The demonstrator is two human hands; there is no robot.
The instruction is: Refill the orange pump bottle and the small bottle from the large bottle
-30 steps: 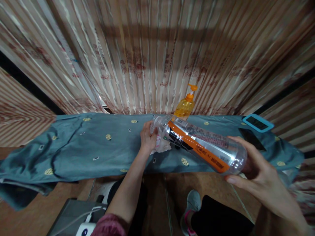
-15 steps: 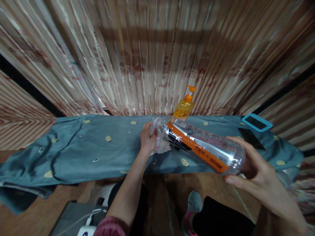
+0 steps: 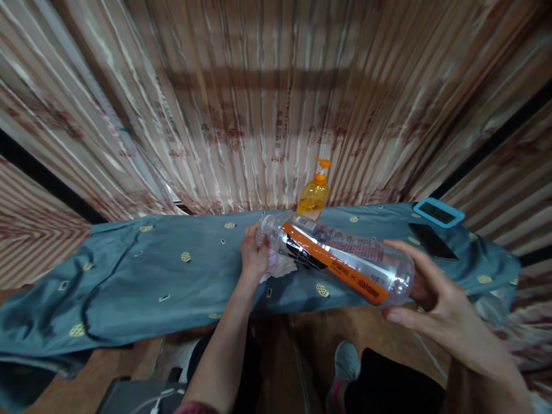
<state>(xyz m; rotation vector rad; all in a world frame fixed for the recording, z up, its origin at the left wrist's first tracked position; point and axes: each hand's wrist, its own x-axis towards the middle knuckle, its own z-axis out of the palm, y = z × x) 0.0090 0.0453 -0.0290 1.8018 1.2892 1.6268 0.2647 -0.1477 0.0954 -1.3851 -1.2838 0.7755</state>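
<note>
A large clear plastic bottle (image 3: 340, 259) with an orange and black label lies tilted across the view, its mouth to the left and its base lower right. My right hand (image 3: 435, 293) grips the base, thumb below and fingers behind. At the neck, my left hand (image 3: 253, 253) is closed, its fingers partly hidden by the bottle. Under the neck, beside my left hand, shows a crumpled whitish tissue or wrapper (image 3: 280, 267) with a pink patch; whether my fingers touch it I cannot tell. I see no liquid in the bottle.
Behind the bottle stands an orange pump dispenser (image 3: 314, 195) on the green patterned cloth (image 3: 142, 270). To the right lie a blue-framed digital clock (image 3: 439, 213) and a dark phone-like slab (image 3: 432, 241). A striped curtain (image 3: 241, 115) hangs behind. A grey box-like surface with a white cable (image 3: 159, 399) is lower left.
The whole view has shifted slightly, so the cloth and dispenser sit a little lower and further left. Both hands keep their hold on the bottle, which keeps nearly the same tilt.
</note>
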